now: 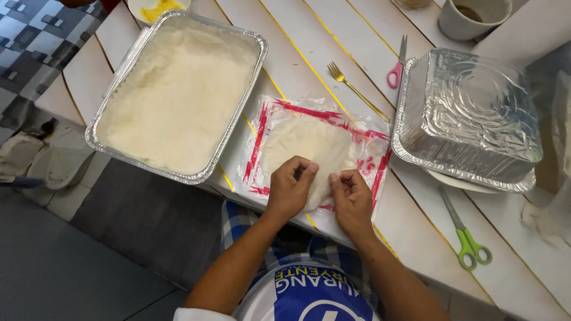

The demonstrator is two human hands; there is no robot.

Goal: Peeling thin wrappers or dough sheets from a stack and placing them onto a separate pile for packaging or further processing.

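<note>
Both your hands, left hand [289,189] and right hand [351,199], pinch the flat dough [309,148] on the plastic sheet [318,122], mid-worktop; you seem mid-shaping; next, press evenly, gently.

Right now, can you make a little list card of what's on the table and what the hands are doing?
left hand: pinching the near edge of the flat dough
right hand: pinching the same edge, beside the left
under dough: clear plastic sheet with red border
left side: foil tray of white dough
right side: upside-down foil tray
tools: gold fork, pink scissors, green scissors
</note>
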